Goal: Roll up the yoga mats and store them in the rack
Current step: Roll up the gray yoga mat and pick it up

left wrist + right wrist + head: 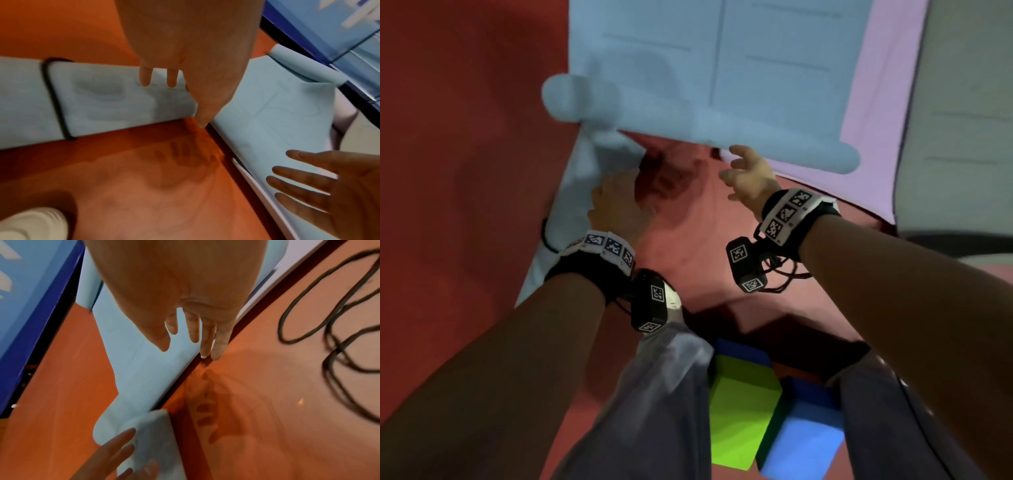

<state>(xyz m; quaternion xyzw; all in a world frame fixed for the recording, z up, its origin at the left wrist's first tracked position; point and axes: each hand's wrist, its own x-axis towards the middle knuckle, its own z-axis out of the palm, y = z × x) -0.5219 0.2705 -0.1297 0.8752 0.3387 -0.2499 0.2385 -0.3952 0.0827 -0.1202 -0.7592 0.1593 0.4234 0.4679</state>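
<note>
Two hands, fingers loose, grasped nothing.
Left hand (616,205) hovered over banded rolled mat (98,100); right hand (750,178) reached toward half-rolled blue mat (722,89).

Two bare forearms with no sleeves. Each wrist wears a black strap topped by a white band (608,247) printed with a row of square black-and-white coded markers; the right wrist's band (789,214) matches. A black camera box (652,305) with more markers hangs beneath the left wrist, another (746,265) beneath the right, trailing thin black cables (787,274). Grey trousers (654,394) cover both legs.
</note>
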